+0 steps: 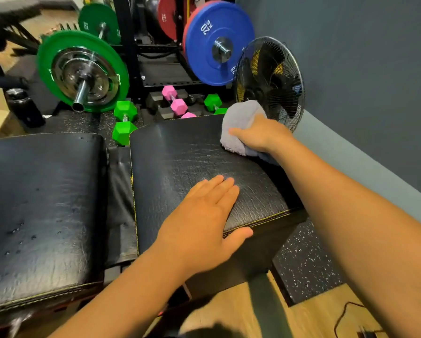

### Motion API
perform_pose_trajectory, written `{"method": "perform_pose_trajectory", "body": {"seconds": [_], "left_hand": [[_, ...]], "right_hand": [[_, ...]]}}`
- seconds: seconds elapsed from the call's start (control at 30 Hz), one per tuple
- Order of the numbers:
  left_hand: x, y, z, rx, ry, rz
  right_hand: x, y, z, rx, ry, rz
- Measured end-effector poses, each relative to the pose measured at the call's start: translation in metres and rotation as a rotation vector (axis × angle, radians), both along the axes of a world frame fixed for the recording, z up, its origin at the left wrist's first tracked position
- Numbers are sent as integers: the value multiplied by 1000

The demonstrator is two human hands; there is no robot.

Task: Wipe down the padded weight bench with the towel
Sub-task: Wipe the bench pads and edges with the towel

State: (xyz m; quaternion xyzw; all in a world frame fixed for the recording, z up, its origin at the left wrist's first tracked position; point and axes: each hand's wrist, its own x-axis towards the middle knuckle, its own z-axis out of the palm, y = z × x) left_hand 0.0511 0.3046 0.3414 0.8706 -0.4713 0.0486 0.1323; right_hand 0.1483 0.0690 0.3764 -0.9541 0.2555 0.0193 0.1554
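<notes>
The black padded weight bench has two cushions: a seat pad point(180, 154) on the right and a longer back pad point(41, 203) on the left, which carries small water droplets. My right hand point(260, 135) grips a bunched light grey towel point(238, 123) and presses it on the far right corner of the seat pad. My left hand point(204, 220) lies flat, fingers together, on the near edge of the same pad, thumb hooked over the front seam.
A black floor fan point(270, 79) stands right behind the towel by the grey wall. Green point(124, 123) and pink point(175, 101) dumbbells lie on the floor beyond the bench. Barbells with green point(82, 71) and blue point(219, 42) plates sit behind them.
</notes>
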Motion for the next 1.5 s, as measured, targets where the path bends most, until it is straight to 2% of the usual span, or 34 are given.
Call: {"method": "perform_pose_trajectory", "body": {"seconds": [0.2, 0.27, 0.37, 0.5, 0.57, 0.67, 0.73, 0.8, 0.83, 0.87, 0.9, 0.97, 1.07, 1.17, 1.27, 1.4, 1.5], "left_hand": [[-2, 2, -1, -75, 2, 21], [-3, -2, 0, -94, -2, 38], [0, -5, -7, -106, 30, 48], [2, -12, -13, -105, -61, 63], [5, -12, -13, -97, -79, 57], [7, -7, -6, -116, -47, 23], [9, -4, -4, -321, 72, 42], [20, 6, -2, -669, 260, 187], [31, 14, -4, -808, 259, 299], [46, 25, -5, -862, 215, 417], [63, 36, -6, -840, 168, 511], [95, 51, 1, -717, 163, 568], [118, 50, 15, -552, 241, 471], [106, 31, 7, -400, 91, 356], [117, 20, 6, -383, 52, 365], [177, 3, 15, -320, 81, 445], [196, 0, 16, -238, 90, 530]], "right_hand": [[-122, -11, 2, -46, 0, 52], [-128, -14, 7, -62, 42, 57], [-68, -17, 15, 58, 55, 16], [47, -30, 20, 125, 142, -78], [82, -20, 22, 160, 77, 13], [122, 34, 18, 20, 20, 253], [137, 98, 16, -49, 45, 437], [137, 151, 17, -156, 56, 590], [133, 166, 17, -197, 53, 634], [129, 172, 15, -211, 32, 678], [121, 170, 14, -202, -2, 701], [89, 159, 13, -144, -136, 747], [18, 139, 2, -84, -332, 874], [-42, 116, -3, -88, -389, 940], [-20, 104, -5, -17, -355, 923], [50, 99, -10, -89, -343, 795], [61, 99, -10, -72, -339, 719]]}}
